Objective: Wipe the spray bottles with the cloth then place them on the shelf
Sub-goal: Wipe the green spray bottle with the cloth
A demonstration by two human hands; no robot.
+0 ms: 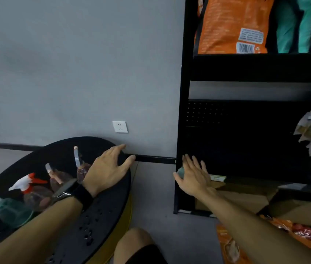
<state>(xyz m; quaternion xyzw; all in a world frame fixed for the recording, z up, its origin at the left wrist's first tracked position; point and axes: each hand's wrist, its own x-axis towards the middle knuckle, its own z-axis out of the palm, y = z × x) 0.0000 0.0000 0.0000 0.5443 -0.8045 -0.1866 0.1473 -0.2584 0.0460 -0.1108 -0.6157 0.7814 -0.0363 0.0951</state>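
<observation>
Four bottles wait on the table, just behind our left hand, which hovers open and empty. Our right hand, fingers spread, pins something teal, perhaps the cloth, at the shelf post, so wiping seems not yet begun.

Grey wall (white socket), grey floor, round black table.

Both forearms are bare, with no sleeves showing. Just behind the left hand, the wrist carries a smartwatch with a dark rectangular face on a broad black strap. The right hand and its wrist wear nothing. Black shorts cover the thigh below the hands.
</observation>
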